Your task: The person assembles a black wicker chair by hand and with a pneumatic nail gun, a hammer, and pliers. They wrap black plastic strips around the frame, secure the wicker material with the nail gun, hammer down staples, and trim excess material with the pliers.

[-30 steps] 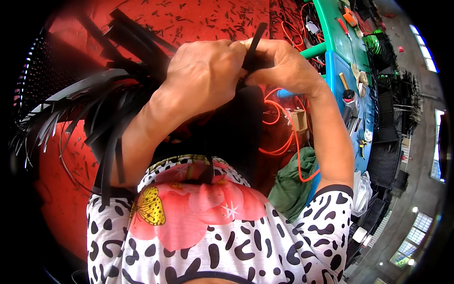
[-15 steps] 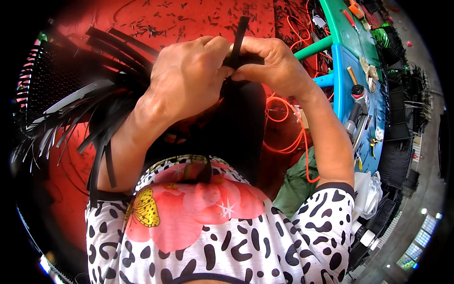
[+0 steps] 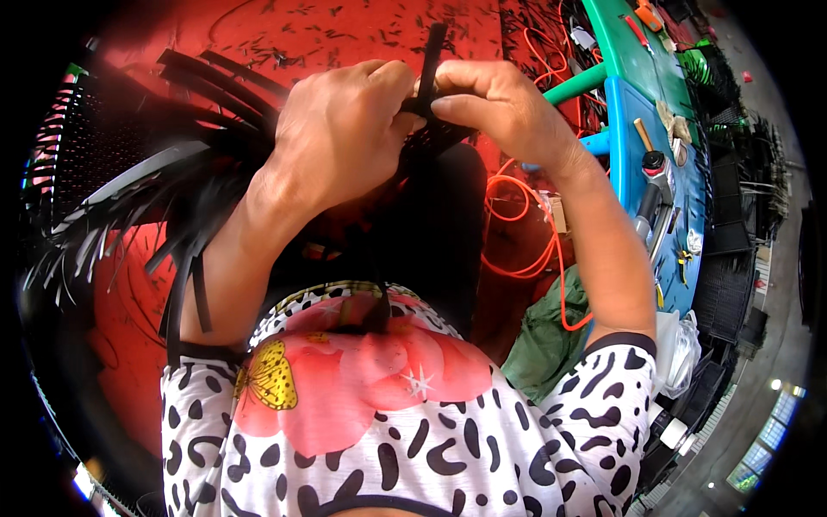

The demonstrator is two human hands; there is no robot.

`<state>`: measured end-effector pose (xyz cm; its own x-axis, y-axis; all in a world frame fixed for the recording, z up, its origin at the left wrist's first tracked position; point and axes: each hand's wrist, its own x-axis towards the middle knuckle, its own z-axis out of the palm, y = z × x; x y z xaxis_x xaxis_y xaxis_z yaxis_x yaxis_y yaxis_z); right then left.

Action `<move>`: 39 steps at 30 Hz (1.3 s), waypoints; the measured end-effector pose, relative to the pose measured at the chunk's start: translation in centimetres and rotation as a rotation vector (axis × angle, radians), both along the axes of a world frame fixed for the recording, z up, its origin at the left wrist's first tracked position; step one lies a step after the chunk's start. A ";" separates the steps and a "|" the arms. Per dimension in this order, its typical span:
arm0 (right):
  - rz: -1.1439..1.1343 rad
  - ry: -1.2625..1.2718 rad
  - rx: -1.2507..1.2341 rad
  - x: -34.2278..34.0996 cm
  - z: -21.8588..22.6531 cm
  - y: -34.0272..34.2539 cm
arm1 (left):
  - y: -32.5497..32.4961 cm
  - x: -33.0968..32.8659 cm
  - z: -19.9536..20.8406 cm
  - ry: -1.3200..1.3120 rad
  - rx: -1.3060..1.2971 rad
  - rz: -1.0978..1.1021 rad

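Note:
My left hand (image 3: 340, 138), its back toward me, is closed with the fingers curled at the base of an upright black strip (image 3: 433, 60). Close beside it, my right hand (image 3: 508, 108) pinches at the same strip, thumb and forefinger bent together. A dark woven piece (image 3: 444, 135) shows just under the right fingertips, partly hidden by both hands. Many loose black strips (image 3: 151, 185) fan out to the left, past my left wrist and forearm. How the strip passes through the weave is hidden.
Black mesh (image 3: 77, 164) stands at the far left. Short black offcuts (image 3: 345, 34) litter the red floor (image 3: 133, 302). On the right are a green table (image 3: 633, 52), a blue table (image 3: 627, 164) with a power tool (image 3: 655, 185), an orange hose (image 3: 551, 267) and green cloth (image 3: 543, 340).
My right hand has shifted slightly up and right, its thumb higher on the strip. The strip stands a little higher and more upright. My left hand has barely moved.

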<state>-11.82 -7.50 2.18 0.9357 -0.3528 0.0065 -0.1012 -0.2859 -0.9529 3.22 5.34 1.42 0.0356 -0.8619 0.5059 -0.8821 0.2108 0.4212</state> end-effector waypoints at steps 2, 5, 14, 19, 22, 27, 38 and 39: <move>0.011 0.079 -0.116 0.9 0.6 -0.4 | -0.1 0.2 0.1 -0.010 -0.002 -0.005; 0.100 0.309 -0.102 2.4 2.7 -1.2 | -0.2 0.5 0.0 0.018 0.013 -0.009; 0.099 0.399 -0.122 3.5 1.5 -2.5 | -0.4 0.5 0.0 0.034 0.034 -0.042; 0.123 0.280 -0.158 1.8 2.1 -1.5 | -0.8 0.6 -0.6 0.031 -0.014 -0.032; 0.096 0.109 -0.207 0.8 1.7 -1.0 | -1.1 0.8 -0.8 0.020 -0.036 -0.024; 0.003 -0.072 -0.205 1.1 0.6 -0.3 | -1.0 0.9 -0.6 -0.005 -0.044 -0.015; -0.165 -0.079 -0.316 2.0 -0.8 -0.5 | -0.4 0.5 -0.3 0.022 -0.050 -0.010; -0.165 -0.099 -0.276 2.1 -1.0 -0.6 | -0.3 0.5 -0.2 0.024 -0.025 -0.005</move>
<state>-9.72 -8.07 1.16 0.8561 -0.4720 0.2107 -0.0785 -0.5216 -0.8496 3.67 5.00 1.22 0.0434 -0.8490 0.5266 -0.8707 0.2263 0.4366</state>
